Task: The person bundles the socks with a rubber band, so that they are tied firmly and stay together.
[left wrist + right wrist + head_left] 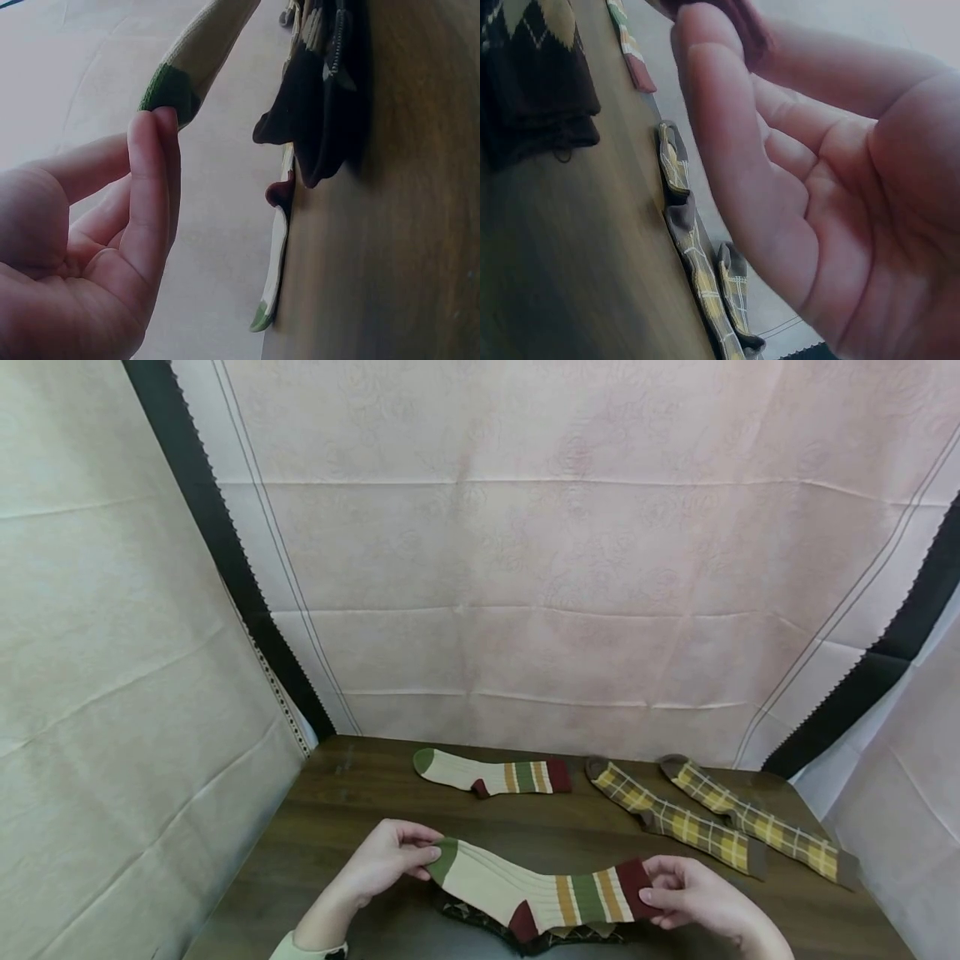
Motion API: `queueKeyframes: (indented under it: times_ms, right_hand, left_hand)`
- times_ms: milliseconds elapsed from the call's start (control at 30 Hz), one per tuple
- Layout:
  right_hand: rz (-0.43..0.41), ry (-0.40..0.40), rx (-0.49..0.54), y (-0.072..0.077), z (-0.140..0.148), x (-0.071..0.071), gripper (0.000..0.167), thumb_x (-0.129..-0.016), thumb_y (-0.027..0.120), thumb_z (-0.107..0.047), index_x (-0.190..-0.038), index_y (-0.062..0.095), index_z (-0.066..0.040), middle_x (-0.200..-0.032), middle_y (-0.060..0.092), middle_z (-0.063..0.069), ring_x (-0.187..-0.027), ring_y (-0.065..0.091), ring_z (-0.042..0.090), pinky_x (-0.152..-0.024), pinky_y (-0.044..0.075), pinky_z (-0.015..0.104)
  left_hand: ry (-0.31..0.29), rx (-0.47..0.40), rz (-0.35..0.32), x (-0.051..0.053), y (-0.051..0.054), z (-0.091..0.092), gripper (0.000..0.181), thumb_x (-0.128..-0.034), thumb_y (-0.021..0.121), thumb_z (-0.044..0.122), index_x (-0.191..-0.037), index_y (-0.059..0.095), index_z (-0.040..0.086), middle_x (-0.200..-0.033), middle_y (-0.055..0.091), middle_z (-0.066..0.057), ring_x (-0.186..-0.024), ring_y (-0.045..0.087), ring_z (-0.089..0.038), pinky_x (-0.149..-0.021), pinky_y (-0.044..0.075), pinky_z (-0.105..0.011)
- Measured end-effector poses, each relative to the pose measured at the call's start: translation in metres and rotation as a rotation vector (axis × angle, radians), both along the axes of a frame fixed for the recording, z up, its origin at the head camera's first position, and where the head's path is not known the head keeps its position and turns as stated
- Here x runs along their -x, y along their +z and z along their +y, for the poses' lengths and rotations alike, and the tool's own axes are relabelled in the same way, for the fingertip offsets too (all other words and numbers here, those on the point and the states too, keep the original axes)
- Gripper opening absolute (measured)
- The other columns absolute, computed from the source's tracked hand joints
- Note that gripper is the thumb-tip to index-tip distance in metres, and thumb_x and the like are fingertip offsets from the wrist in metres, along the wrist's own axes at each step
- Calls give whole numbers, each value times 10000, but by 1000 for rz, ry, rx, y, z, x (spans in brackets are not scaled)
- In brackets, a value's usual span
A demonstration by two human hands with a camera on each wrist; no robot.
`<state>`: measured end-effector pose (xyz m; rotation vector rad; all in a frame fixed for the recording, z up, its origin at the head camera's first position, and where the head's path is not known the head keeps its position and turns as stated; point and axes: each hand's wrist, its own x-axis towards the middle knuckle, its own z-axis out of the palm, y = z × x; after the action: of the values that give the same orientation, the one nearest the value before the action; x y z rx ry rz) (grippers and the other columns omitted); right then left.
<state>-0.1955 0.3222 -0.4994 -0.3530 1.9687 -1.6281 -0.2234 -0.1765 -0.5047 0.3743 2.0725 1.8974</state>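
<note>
A cream sock (495, 878) with a green toe, a maroon heel and striped cuff is stretched level between both hands above the table. My left hand (386, 862) pinches its green toe (171, 91) between thumb and fingers. At the other end, my right hand (693, 897) pinches the maroon cuff (637, 889). Beneath the held sock lie dark argyle-patterned socks (480, 920), mostly hidden by it in the head view. In the left wrist view these dark socks (300, 112) show their toes and heels at the table surface.
A matching cream sock (480, 774) lies flat at the back of the brown table (322, 827). Two yellow plaid socks, one nearer (675, 822) and one farther right (765, 827), lie slanted on the right. Pale cloth (525, 568) hangs behind and at both sides.
</note>
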Motion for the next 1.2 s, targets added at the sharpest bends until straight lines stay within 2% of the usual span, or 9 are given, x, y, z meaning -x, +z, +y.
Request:
queueKeyframes:
  times_ms: [233,400,600,900,1033,1200]
  right_hand:
    - [-2,33,-6,-5,1,1,346,-1069,636,-81,-1304,546,156,-979,729,127,-805,717,165,-687,631,297]
    - [4,62,-42,-15,2,4,246,-1065,627,-72,-1223,579,112,-942,717,69,-831,690,143,-697,621,313]
    - [-14,67,-64,-22,2,6,169,-1068,622,-85,-1161,588,52,-858,662,11,-796,655,134,-708,615,323]
    - [-22,25,-89,-27,-6,7,167,-1052,653,-85,-1135,579,39,-861,677,36,-780,662,171,-697,618,333]
    - [-36,-9,-124,-28,-9,6,189,-1050,665,-102,-1139,589,47,-838,688,46,-726,656,174,-661,613,320]
    - [-82,-33,-119,-28,-10,5,233,-1101,603,-154,-1189,599,62,-777,655,42,-692,652,148,-638,612,286]
  left_hand:
    - [-28,23,-33,0,-3,3,280,-996,748,43,-1223,726,-120,-1009,755,-132,-825,734,-192,-706,646,-326]
    - [-62,52,-54,-1,-5,4,283,-984,758,46,-1216,734,-115,-988,743,-111,-806,714,-181,-700,645,-325]
    - [-49,68,-55,0,-6,1,278,-992,746,31,-1221,727,-125,-1009,738,-116,-813,711,-178,-707,648,-333]
    - [-11,98,-30,2,-11,-1,261,-989,737,-2,-1212,721,-137,-973,728,-110,-803,717,-194,-706,651,-356]
    - [-5,113,-38,4,-15,-2,266,-980,746,-4,-1210,720,-135,-951,726,-107,-779,702,-183,-686,646,-340]
    - [-24,152,-60,3,-18,-2,311,-980,752,18,-1241,697,-141,-963,714,-106,-806,702,-189,-703,648,-366]
